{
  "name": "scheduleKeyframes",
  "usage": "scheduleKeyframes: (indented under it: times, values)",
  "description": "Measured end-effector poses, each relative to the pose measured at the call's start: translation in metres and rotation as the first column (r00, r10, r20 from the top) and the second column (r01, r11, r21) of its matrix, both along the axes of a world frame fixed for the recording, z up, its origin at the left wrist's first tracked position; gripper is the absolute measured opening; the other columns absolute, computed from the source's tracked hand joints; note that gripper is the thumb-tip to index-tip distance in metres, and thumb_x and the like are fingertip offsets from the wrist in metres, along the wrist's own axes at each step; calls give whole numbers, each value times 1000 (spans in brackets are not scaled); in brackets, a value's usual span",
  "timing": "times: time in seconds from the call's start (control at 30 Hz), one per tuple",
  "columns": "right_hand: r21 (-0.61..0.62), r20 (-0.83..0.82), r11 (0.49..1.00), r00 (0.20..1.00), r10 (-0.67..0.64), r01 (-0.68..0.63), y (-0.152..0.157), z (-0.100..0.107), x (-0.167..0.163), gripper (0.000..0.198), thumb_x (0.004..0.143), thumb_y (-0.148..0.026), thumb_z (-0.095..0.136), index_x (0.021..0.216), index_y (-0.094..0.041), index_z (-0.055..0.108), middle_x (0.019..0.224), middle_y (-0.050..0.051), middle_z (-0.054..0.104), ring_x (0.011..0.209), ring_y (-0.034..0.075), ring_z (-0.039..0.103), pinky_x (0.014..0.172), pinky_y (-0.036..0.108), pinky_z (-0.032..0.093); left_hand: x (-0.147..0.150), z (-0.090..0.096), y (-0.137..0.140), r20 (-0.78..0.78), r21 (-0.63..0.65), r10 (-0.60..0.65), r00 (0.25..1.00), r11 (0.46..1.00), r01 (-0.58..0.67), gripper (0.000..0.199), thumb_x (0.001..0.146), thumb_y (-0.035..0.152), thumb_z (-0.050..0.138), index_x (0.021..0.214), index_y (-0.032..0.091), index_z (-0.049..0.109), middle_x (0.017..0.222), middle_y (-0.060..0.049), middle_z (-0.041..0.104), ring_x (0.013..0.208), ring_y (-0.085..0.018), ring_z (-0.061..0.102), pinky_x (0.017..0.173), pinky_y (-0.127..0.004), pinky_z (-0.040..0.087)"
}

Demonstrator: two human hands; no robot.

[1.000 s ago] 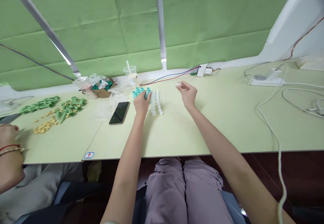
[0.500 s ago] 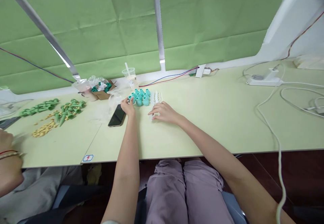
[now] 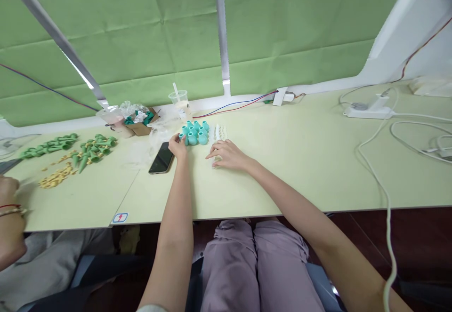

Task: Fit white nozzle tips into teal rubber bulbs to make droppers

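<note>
Several turquoise bottle-shaped pieces (image 3: 192,138) stand in a close group on the pale table, open necks upward. My left hand (image 3: 178,147) is closed around the front left piece of that group, thumb and fingers on its sides. To the right of the group lie rows of small white pieces (image 3: 221,132). My right hand (image 3: 229,155) rests low over the table just in front of those rows. Its curled fingers and thumb are on a small whitish translucent piece (image 3: 214,159), mostly hidden by the fingers.
A phone (image 3: 161,158) lies left of my left hand, beside a crumpled clear bag (image 3: 141,154). Behind stand a drink cup (image 3: 181,106) and a cardboard box (image 3: 143,127). Green cone pieces (image 3: 93,151) and yellow bits (image 3: 58,176) lie near a co-worker's arm (image 3: 10,222). A power strip (image 3: 369,109) sits right.
The view has shifted slightly, so the table's left side appears a little farther left and higher. Both hands keep nearly the same places and poses.
</note>
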State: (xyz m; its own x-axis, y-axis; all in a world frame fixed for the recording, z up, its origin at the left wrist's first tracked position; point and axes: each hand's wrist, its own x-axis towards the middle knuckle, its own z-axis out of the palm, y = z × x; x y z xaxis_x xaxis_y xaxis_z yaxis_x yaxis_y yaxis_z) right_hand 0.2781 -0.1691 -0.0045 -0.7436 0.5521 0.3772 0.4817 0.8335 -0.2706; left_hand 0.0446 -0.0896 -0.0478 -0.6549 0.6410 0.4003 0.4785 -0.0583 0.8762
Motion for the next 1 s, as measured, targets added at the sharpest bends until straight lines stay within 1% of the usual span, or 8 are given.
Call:
scheduleKeyframes:
  times: [0.37, 0.47, 0.53, 0.6, 0.7, 0.8, 0.87, 1.0]
  values:
    - [-64, -202, 998, 979, -10, -3, 17, -7, 6, 30, 72, -38, 71, 99, -26, 70, 98, 4, 64, 96, 20, 52, 80, 31, 31, -1, -1, 2, 21, -7, -41, 999, 999, 41, 28, 69, 12, 63, 97, 9, 64, 98, -11, 67, 91, -18, 63, 88, -27, 48]
    - [-136, -386, 990, 918, -86, 36, 29, -9, 14, 24, 76, -37, 67, 96, -24, 71, 92, 3, 66, 86, 16, 54, 78, 28, 35, -2, -2, 2, -6, -22, -10, 1000, 1000, 10, 31, 70, 16, 65, 100, 11, 63, 101, -10, 64, 94, -18, 61, 90, -30, 47]
    - [-216, -510, 969, 832, -218, 121, 38, -13, 23, 22, 81, -36, 60, 95, -22, 71, 88, 2, 67, 76, 14, 54, 74, 26, 38, -1, -1, 2, -42, -19, 32, 999, 999, -33, 35, 70, 20, 66, 104, 12, 61, 106, -11, 61, 97, -19, 59, 92, -31, 44]
    - [-335, -569, 906, 711, -414, 260, 49, -21, 37, 25, 84, -36, 52, 92, -21, 70, 84, 2, 67, 70, 13, 54, 68, 25, 38, 1, 2, -1, -83, 14, 79, 993, 997, -78, 37, 72, 23, 65, 107, 13, 59, 110, -12, 57, 99, -19, 57, 94, -32, 42]
    - [-529, -450, 710, 555, -699, 465, 64, -37, 58, 26, 84, -34, 46, 83, -21, 69, 71, 0, 65, 64, 13, 55, 59, 24, 35, 5, 8, -6, -125, 107, 164, 978, 983, -152, 30, 79, 23, 56, 108, 15, 57, 111, -10, 55, 99, -17, 54, 97, -32, 38]
    - [-623, -291, 561, 504, -813, 545, 73, -47, 71, 24, 82, -28, 45, 78, -20, 68, 68, 0, 64, 63, 12, 56, 57, 23, 34, 5, 12, -11, -91, 123, 264, 960, 960, -252, 23, 84, 20, 47, 104, 15, 56, 108, -9, 55, 96, -16, 53, 97, -33, 36]
    - [-611, -243, 536, 507, -827, 582, 74, -48, 72, 24, 82, -28, 45, 78, -21, 68, 69, -1, 65, 62, 12, 55, 57, 23, 33, 3, 12, -12, -34, 68, 298, 954, 953, -296, 22, 83, 15, 43, 100, 14, 57, 103, -9, 56, 93, -17, 53, 95, -33, 36]
    - [-567, -187, 550, 554, -811, 614, 69, -45, 68, 24, 82, -29, 44, 76, -23, 67, 70, -2, 66, 61, 11, 54, 55, 23, 32, -4, 9, -9, 56, 10, 318, 946, 948, -320, 25, 78, 6, 40, 92, 13, 59, 96, -7, 59, 92, -16, 54, 92, -30, 38]
